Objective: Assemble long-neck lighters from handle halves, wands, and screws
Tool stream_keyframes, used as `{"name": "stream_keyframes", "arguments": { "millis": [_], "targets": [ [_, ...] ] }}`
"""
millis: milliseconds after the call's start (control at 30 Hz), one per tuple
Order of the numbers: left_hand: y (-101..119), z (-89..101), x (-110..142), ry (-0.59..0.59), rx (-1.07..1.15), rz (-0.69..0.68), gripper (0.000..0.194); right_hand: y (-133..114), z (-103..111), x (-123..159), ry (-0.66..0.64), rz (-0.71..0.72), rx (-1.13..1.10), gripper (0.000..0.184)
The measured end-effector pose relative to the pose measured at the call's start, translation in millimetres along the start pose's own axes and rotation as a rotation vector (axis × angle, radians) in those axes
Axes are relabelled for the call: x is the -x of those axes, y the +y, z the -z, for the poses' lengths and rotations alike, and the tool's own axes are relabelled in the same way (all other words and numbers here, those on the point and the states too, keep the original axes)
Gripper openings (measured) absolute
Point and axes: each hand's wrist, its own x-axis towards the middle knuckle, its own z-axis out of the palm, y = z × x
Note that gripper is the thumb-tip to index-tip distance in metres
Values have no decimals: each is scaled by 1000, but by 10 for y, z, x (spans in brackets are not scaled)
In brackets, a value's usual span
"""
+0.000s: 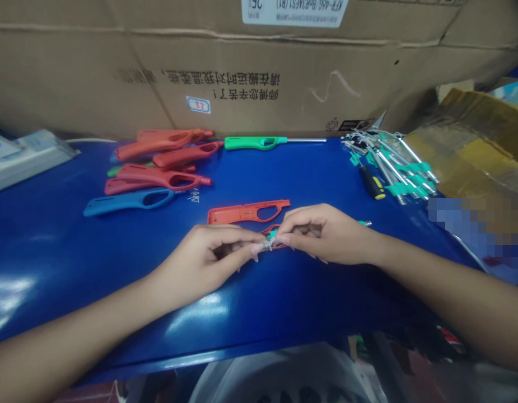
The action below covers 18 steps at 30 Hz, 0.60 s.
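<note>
My left hand point(212, 254) is pinched on a small, partly clear piece point(266, 244) whose exact kind I cannot make out. From the other side, the thumb and fingers of my right hand point(326, 232) close on the same spot, where a bit of green tape point(273, 234) shows. Beneath my fingers lies a red lighter shell half, mostly covered by the hands. Just beyond them rests another red lighter shell half point(227, 215), its hollow inside facing up. A ridged metal tip point(365, 223) sticks out past my right hand.
Several red and blue lighter bodies point(128, 201) are heaped at the left. A green lighter point(250, 143) with a metal tube lies by the cardboard box point(225, 61). At the right are taped metal tubes point(393, 170) and a black-yellow screwdriver point(371, 182). The blue table's front edge point(208, 355) is near me.
</note>
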Motion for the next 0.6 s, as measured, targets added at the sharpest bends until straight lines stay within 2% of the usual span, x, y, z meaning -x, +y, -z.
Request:
{"name": "stream_keyframes", "arguments": {
  "millis": [600],
  "targets": [
    [-19,-8,-3,7,17,-22,20,6,-24,-6,31,46,78,17]
  ]
}}
